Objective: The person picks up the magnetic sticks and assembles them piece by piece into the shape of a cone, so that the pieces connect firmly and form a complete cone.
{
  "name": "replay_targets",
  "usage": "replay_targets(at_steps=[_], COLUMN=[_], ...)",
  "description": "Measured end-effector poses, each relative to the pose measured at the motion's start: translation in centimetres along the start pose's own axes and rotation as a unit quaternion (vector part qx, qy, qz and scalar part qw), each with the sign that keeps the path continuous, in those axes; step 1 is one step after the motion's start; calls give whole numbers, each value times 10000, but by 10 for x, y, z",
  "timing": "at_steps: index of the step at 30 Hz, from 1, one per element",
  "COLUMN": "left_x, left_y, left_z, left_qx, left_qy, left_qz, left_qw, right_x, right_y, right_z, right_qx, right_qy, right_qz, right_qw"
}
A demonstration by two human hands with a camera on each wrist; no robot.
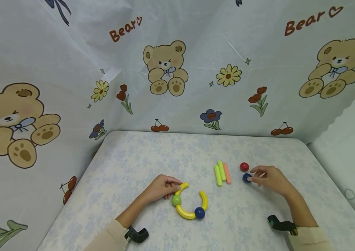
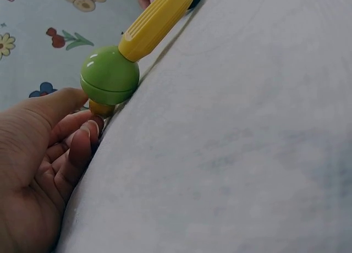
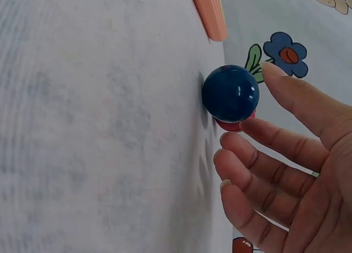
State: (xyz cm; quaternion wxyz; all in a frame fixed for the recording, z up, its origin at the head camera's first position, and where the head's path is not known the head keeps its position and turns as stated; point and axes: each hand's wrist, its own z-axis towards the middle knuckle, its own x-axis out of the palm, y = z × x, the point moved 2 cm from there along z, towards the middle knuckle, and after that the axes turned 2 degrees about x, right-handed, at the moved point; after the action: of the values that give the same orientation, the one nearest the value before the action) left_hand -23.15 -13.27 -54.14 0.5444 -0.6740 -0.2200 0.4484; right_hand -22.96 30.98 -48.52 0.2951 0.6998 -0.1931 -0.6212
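Note:
My left hand (image 1: 164,187) pinches the upper end of a yellow curved rod (image 1: 183,187). That rod joins a green ball (image 1: 176,200), followed by a second yellow curved rod (image 1: 185,213), a blue ball (image 1: 199,213) and a third yellow curved rod (image 1: 204,199), forming a ring with a gap at the top. In the left wrist view, thumb and fingers sit right beside the green ball (image 2: 110,76). My right hand (image 1: 268,179) reaches a loose blue ball (image 3: 230,93), thumb and forefinger spread around it. Behind that ball lies a red ball (image 1: 244,167), partly hidden in the right wrist view.
Two yellow-green straight rods (image 1: 218,175) and an orange rod (image 1: 227,173) lie side by side between the ring and the loose balls. The pale patterned table (image 1: 152,153) ends at a bear-print cloth (image 1: 196,111) behind. A thin cord (image 1: 354,197) hangs at the far right.

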Motion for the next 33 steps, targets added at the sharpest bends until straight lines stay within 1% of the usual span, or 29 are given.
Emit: replay_targets(at_steps=[4, 6, 14, 22, 29, 33], left_x=[0, 1, 1, 2, 3, 2], left_y=[-1, -1, -2, -1, -1, -1], left_z=[0, 0, 1, 0, 0, 0], left_qx=[-2, -6, 1, 54, 32, 56], left_qy=[4, 7, 3, -11, -44, -48], left_qz=[-10, -13, -17, 12, 79, 93], left_qw=[10000, 10000, 10000, 10000, 10000, 9999], right_x=[5, 7, 12, 8, 3, 4], right_y=[2, 3, 2, 11, 22, 33], right_z=[1, 2, 4, 0, -3, -4], right_qx=[202, 240, 297, 331, 260, 95], right_qy=[46, 61, 53, 251, 449, 514], right_qz=[-100, -109, -72, -47, 2, 32], right_qw=[9997, 9996, 9995, 9991, 9987, 9986])
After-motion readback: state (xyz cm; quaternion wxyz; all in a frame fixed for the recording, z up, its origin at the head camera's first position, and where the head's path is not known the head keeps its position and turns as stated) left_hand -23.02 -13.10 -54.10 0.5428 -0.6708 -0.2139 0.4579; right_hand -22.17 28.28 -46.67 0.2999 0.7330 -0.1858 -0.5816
